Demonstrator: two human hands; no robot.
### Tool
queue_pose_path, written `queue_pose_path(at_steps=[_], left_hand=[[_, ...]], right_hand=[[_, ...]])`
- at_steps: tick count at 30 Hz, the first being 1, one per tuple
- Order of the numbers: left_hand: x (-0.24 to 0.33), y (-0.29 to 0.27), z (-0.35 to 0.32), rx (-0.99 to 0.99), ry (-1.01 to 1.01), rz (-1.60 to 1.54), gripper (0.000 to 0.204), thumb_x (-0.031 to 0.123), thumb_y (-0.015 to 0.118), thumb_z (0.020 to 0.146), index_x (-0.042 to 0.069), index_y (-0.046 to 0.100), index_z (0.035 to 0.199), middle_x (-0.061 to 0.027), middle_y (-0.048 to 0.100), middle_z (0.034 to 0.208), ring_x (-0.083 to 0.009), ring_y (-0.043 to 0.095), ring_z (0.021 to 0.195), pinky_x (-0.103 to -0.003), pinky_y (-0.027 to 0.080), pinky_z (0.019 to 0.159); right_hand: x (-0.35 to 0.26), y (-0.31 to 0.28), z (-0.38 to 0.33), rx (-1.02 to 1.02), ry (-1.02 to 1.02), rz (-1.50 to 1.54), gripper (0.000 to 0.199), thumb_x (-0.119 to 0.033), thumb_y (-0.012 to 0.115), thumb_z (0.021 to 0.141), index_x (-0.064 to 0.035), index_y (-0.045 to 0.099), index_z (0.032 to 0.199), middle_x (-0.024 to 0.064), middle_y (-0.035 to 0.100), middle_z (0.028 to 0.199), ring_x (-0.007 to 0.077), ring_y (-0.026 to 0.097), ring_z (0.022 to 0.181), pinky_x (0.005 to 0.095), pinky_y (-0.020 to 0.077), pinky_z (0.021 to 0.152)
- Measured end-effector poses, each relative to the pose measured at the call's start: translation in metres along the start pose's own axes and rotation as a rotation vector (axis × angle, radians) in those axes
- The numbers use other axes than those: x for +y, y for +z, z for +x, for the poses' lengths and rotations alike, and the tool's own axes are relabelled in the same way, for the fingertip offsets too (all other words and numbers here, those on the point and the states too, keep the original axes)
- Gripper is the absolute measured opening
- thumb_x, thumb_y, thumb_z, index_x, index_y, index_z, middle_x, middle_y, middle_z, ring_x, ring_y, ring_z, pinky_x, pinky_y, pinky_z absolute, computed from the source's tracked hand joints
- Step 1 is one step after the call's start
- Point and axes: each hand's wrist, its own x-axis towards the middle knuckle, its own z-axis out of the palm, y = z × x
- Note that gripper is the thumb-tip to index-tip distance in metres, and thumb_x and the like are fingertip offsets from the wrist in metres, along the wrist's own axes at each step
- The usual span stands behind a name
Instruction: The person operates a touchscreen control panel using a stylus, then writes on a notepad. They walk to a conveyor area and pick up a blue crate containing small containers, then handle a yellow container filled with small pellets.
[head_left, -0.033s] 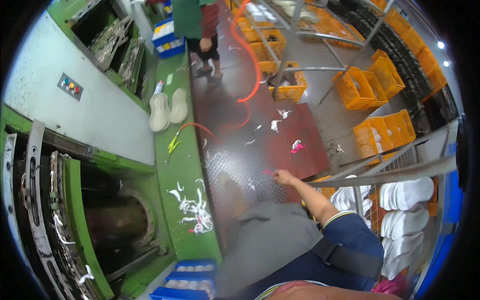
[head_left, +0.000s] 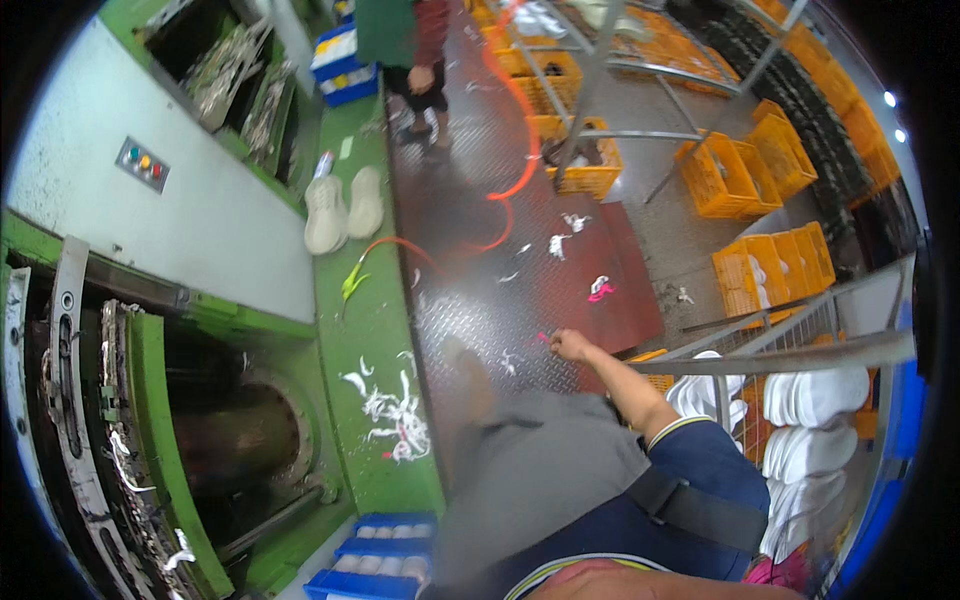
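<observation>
My right hand (head_left: 571, 345) reaches out over the metal floor, its fingers closed on a small pink strip (head_left: 543, 338). My left hand is out of view. On the green ledge (head_left: 350, 330) to the left lies a heap of curled white scraps (head_left: 398, 420) with a bit of pink among them. Farther along the ledge a yellow-green air blow gun (head_left: 354, 280) rests on its orange hose's end. Beyond it are two pale, shoe-shaped pieces (head_left: 326, 215), side by side, near a small tube (head_left: 324, 164).
A green machine with a pale panel (head_left: 200, 150) flanks the ledge. A person in green (head_left: 388, 35) stands ahead. Yellow crates (head_left: 720, 180) and a metal rack (head_left: 800, 350) with white sole-shaped pieces (head_left: 815, 395) stand right. Blue trays (head_left: 372, 550) sit below the ledge heap. Scraps litter the floor (head_left: 470, 290).
The whole view has shifted slightly to the right and up. My right hand keeps its closed grip on the pink strip, which appears sharper now.
</observation>
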Motion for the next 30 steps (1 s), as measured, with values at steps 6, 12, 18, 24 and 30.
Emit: queue_pose_path(at_steps=[6,12,18,24,30], left_hand=[[0.159,-0.081,0.103,-0.056,-0.213,-0.981,0.014,0.019,0.064,0.098,0.006,0.066,0.099,-0.0062,0.068,0.089,-0.0195,0.067,0.08,-0.034,0.053,0.066],[0.399,-0.228,0.103,0.264,0.526,-0.978,0.04,0.024,0.061,0.106,0.0,0.055,0.138,-0.0089,0.07,0.116,-0.0132,0.066,0.096,-0.027,0.054,0.078],[0.42,-0.238,0.06,0.439,0.231,-0.976,0.037,0.021,0.065,0.103,-0.001,0.062,0.132,-0.0138,0.07,0.12,-0.0211,0.066,0.11,-0.033,0.051,0.098],[0.324,-0.1,0.0,0.504,-0.158,-0.587,0.034,0.032,0.067,0.096,-0.001,0.067,0.089,-0.0082,0.064,0.074,-0.0234,0.061,0.067,-0.04,0.047,0.063],[0.321,-0.031,-0.03,0.183,-0.455,-0.635,0.047,0.049,0.068,0.095,0.009,0.072,0.119,-0.0138,0.073,0.107,-0.0331,0.069,0.097,-0.048,0.055,0.088]], right_hand=[[-0.092,-0.032,0.101,-0.259,0.123,0.043,0.02,-0.013,0.067,0.092,-0.0024,0.075,0.107,0.012,0.076,0.092,0.0214,0.072,0.083,0.0381,0.0572,0.077],[-0.161,-0.053,0.244,-0.361,0.182,0.359,0.022,-0.016,0.063,0.101,-0.0012,0.07,0.115,0.0065,0.075,0.096,0.0175,0.071,0.081,0.0337,0.059,0.071],[-0.234,0.003,0.431,-0.331,0.135,0.147,0.031,-0.025,0.063,0.101,-0.002,0.069,0.12,0.0074,0.076,0.1,0.0205,0.073,0.082,0.0356,0.0609,0.072],[-0.326,0.071,0.547,-0.401,0.158,0.464,0.04,-0.024,0.064,0.101,0.0011,0.061,0.132,0.0119,0.069,0.121,0.0236,0.069,0.101,0.0363,0.0623,0.075],[-0.386,0.095,0.605,-0.298,0.458,0.874,0.046,-0.026,0.066,0.101,0.0005,0.056,0.138,0.0155,0.062,0.132,0.0276,0.065,0.11,0.0394,0.0618,0.082]])
